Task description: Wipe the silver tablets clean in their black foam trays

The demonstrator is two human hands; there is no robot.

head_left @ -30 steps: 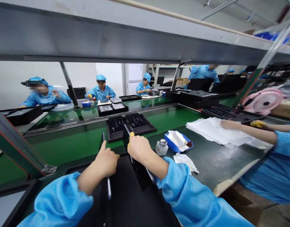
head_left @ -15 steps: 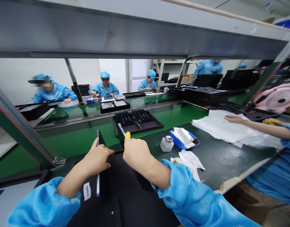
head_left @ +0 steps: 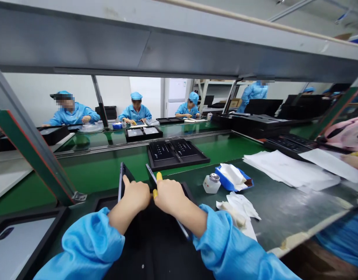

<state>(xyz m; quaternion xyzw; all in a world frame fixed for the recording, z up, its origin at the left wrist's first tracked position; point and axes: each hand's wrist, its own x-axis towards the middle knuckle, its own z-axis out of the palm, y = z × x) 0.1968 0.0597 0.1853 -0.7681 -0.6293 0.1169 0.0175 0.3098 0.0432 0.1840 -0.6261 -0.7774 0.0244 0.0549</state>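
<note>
A slim dark tablet [head_left: 121, 179] stands on edge in my left hand [head_left: 135, 195], whose fingers are closed round its inner side. My right hand [head_left: 170, 195] wears yellow finger covers and grips a second slim tablet [head_left: 151, 173], tilted on its edge. Both hands are close together over a black tray [head_left: 158, 249] in front of me. My wrists and fingers hide much of the tablets and their lower edges.
Beyond lies a black tray [head_left: 179, 160] with two dark tablets on a green surface. To the right are a white dispenser bottle [head_left: 212, 184], a blue box of wipes [head_left: 248, 182], crumpled wipes [head_left: 243, 206] and white sheets [head_left: 286, 167]. A co-worker's hand [head_left: 355, 161] holds a sheet.
My left hand has moved right and its spread fingers have closed round the left tablet. My right hand keeps its grip. The co-worker at right has lifted a white sheet. The view has shifted slightly.
</note>
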